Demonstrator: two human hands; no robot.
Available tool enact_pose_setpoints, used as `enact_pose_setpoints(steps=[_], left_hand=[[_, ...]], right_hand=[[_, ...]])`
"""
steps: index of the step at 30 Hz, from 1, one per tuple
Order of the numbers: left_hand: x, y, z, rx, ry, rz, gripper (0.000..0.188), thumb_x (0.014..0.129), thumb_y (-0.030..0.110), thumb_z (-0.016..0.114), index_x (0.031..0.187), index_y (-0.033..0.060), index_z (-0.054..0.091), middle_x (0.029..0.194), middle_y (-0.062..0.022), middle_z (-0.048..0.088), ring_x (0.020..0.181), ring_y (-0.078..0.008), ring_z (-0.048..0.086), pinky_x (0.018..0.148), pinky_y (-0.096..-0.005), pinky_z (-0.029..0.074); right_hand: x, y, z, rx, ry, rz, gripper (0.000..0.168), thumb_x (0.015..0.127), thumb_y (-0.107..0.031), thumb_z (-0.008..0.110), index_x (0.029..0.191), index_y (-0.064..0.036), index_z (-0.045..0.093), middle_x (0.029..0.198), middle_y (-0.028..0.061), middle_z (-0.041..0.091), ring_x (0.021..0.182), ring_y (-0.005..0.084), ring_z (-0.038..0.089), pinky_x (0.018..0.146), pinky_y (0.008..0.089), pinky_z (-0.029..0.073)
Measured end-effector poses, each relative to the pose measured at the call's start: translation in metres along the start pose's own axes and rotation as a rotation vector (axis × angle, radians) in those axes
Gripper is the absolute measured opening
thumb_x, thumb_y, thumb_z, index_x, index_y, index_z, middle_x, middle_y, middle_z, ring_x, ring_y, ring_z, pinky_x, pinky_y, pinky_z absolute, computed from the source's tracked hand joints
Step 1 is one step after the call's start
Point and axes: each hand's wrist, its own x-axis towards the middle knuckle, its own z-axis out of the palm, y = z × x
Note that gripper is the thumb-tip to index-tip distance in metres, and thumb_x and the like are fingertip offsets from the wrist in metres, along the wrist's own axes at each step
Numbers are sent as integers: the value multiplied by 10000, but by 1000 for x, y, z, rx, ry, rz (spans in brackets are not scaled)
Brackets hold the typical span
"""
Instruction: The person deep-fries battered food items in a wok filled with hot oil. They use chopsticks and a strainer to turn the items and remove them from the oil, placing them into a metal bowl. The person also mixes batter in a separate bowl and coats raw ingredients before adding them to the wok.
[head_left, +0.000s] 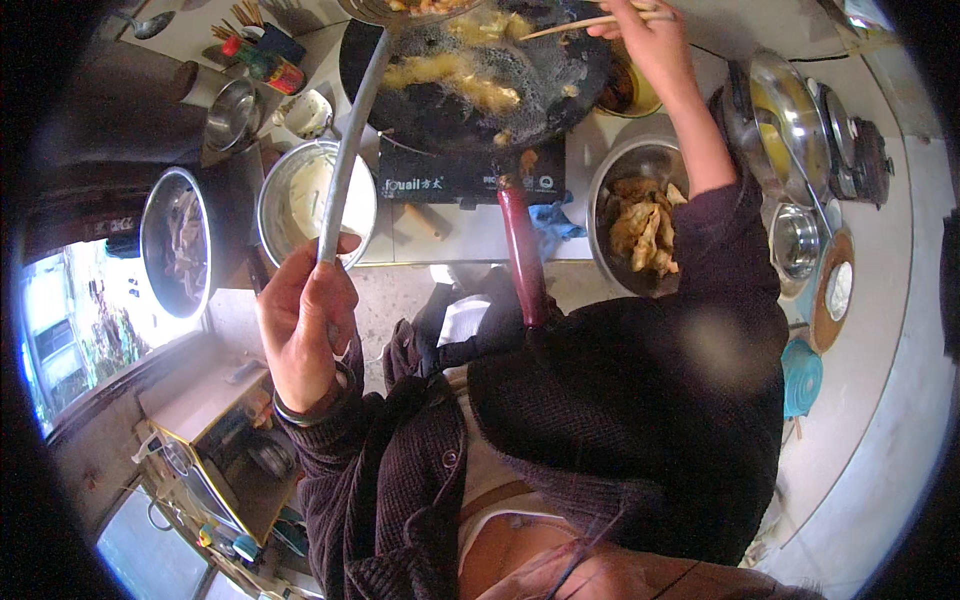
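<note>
My left hand (304, 330) grips the long metal handle of a perforated skimmer (354, 142). The skimmer's head is at the top edge, partly cut off, with fried pieces (427, 7) in it. At upper right, my right hand (646, 34) holds wooden chopsticks (564, 27), their tips by a battered piece in the oil. Below them a black wok (409, 129) holds bubbling oil and pale golden battered pieces (480, 91). The wok's dark red handle (521, 251) points towards my body. It sits on a black cooktop (465, 174).
Right of the cooktop stands a steel bowl (600, 247) of browned fried pieces, near a blue cloth (553, 223). A batter bowl (271, 234) and a bowl of pale strips (208, 289) are at left. A sauce bottle (264, 66) and a steel basin (802, 142) stand farther out.
</note>
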Motion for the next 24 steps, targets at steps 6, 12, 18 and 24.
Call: enact_pose_setpoints(steps=[6,12,18,24], left_hand=[[-2,-5,5,-26,3,9,468,929,333,539,1085,-108,531,565,37,426,418,-8,310,374,-171,207],[-6,-9,5,-56,23,-8,424,939,299,529,1090,-98,534,574,44,426,423,-9,310,380,-170,202],[-6,-13,5,-44,21,-20,421,939,302,532,1104,-85,536,575,55,413,435,-7,302,384,-175,194],[-6,-19,4,-76,-9,-42,384,938,249,528,1111,-93,533,587,61,409,449,-4,301,395,-173,196]], right_hand=[[30,51,18,38,-149,88,308,965,-266,496,922,17,611,685,65,613,585,133,617,530,277,498],[17,31,-8,81,3,205,432,952,-351,493,858,59,591,651,135,631,558,197,650,482,298,541],[3,61,-35,383,103,452,425,945,-347,499,899,65,592,771,174,648,680,246,673,600,324,570],[-15,52,-44,332,146,372,448,953,-338,477,915,97,578,793,206,639,700,283,684,615,347,588]])
